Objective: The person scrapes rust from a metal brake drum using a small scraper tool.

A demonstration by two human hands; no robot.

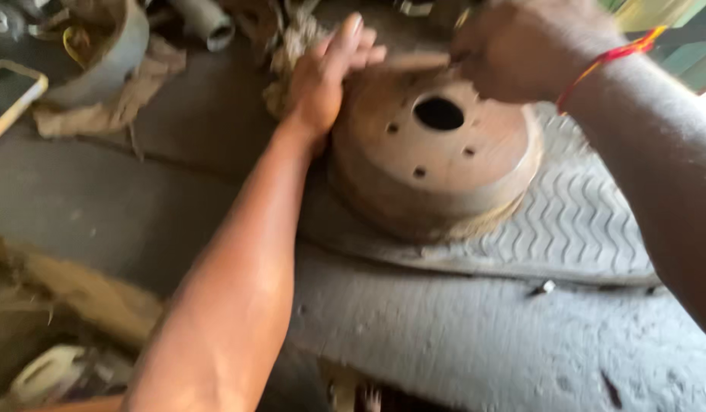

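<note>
A rusty brown brake drum (433, 156) lies face up on a grey rubber mat (582, 221), showing a large centre hole and several small bolt holes. My left hand (330, 72) rests flat against the drum's far left rim, fingers together and pointing away from me. My right hand (524, 49), with a red thread around the wrist, is closed at the drum's far top edge. What the right fingers pinch is blurred and cannot be made out.
The mat lies on a rough grey concrete floor (459, 336). A grey metal bowl-shaped part (112, 53) on brown paper sits at the far left, beside a phone-like flat thing (9, 95). Crumpled rags (292, 46) lie behind the drum. Debris fills the near-left corner.
</note>
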